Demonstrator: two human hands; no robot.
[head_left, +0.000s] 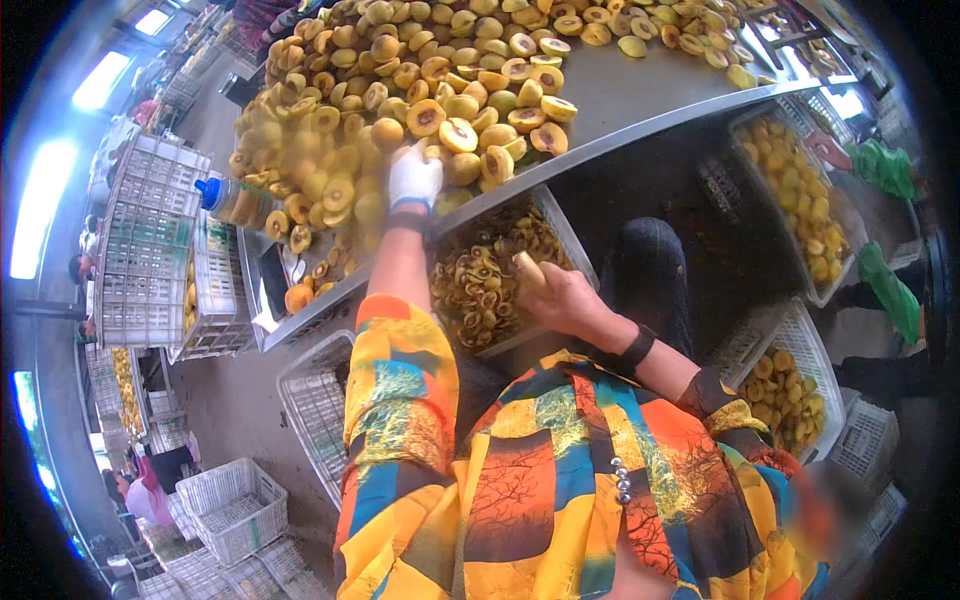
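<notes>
The left hand [415, 180] meets fruit halves [459, 135] at upper centre, its fingers' hold unclear. Mid-frame, the right hand [570, 302] curls fingers round a pale handle [529, 269]. Best lift halves singly.

We tag this a fruit-processing workshop: long metal table [640, 98] heaped with halved fruit [460, 134], fruit-filled crate [822, 350] at right, stacked plastic crates [150, 225] at left, plus a co-worker's green sleeve [880, 170] by us.
</notes>
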